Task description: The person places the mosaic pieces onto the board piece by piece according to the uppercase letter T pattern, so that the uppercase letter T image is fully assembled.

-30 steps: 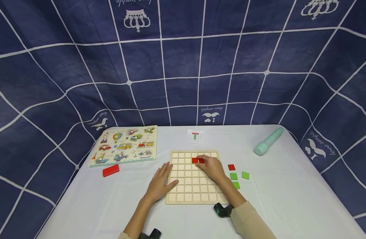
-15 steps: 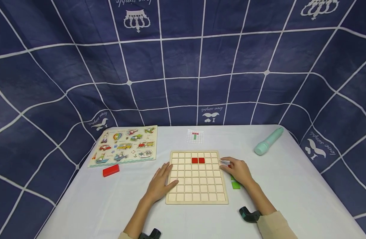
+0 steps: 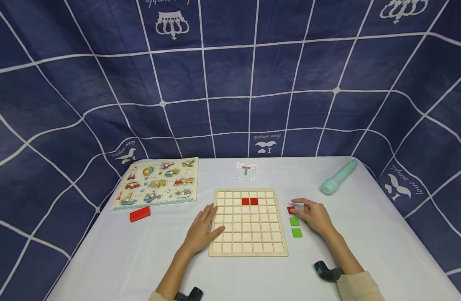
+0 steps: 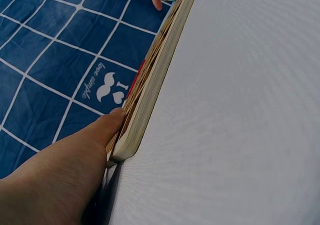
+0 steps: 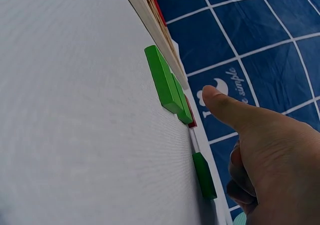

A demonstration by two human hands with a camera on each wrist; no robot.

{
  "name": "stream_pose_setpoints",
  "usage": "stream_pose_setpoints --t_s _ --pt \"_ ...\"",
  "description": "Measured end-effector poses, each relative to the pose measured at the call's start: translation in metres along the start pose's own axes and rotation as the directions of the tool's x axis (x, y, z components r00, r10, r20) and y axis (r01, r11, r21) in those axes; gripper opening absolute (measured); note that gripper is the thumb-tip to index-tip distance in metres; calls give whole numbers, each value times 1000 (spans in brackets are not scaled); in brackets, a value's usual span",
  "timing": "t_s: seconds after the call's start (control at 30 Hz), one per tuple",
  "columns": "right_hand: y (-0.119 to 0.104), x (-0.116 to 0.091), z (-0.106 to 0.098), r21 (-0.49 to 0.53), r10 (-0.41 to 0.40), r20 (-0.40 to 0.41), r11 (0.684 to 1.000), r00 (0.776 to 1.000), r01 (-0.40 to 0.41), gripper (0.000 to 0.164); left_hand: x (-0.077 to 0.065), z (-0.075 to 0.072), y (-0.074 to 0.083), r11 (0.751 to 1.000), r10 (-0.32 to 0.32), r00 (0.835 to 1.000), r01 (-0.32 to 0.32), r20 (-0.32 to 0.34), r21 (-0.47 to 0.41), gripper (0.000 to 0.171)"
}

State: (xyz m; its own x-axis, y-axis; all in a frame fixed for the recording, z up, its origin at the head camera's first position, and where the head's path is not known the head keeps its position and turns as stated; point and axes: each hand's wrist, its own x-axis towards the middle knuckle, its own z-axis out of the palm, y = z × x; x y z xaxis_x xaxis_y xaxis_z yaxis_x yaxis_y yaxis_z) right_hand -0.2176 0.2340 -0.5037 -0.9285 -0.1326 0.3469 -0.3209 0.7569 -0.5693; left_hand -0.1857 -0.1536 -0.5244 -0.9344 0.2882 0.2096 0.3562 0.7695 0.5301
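Note:
A wooden grid board point(image 3: 247, 237) lies on the table with two red square tiles point(image 3: 249, 201) side by side in its second row from the top. My left hand point(image 3: 201, 232) rests on the board's left edge, thumb on top and fingers straight along the side. Right of the board, my right hand point(image 3: 314, 215) hovers with thumb and index finger apart around a loose red tile point(image 3: 290, 210); nothing is held. Two green tiles point(image 3: 295, 227) lie just nearer. Another green tile point(image 5: 204, 176) shows in the right wrist view, hidden by the hand in the head view.
Behind the board lies a pattern card point(image 3: 245, 172) with a red and green T. A vehicle picture puzzle point(image 3: 155, 184) and a red block point(image 3: 139, 214) are at left. A mint-green microphone-shaped object point(image 3: 338, 177) lies at back right. Dark blue cloth point(image 3: 230, 75) hangs behind.
My right hand has let go of the second red tile on the board and moved right, off the board to the loose tiles. The left hand has stayed in place.

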Motion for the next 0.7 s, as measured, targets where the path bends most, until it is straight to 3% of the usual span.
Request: stream_pose_setpoints --t_s 0.7 --pt "6 -3 5 -34 67 86 997 994 -64 38 0 -1 1 1000 -9 1000 9 13 3 74"
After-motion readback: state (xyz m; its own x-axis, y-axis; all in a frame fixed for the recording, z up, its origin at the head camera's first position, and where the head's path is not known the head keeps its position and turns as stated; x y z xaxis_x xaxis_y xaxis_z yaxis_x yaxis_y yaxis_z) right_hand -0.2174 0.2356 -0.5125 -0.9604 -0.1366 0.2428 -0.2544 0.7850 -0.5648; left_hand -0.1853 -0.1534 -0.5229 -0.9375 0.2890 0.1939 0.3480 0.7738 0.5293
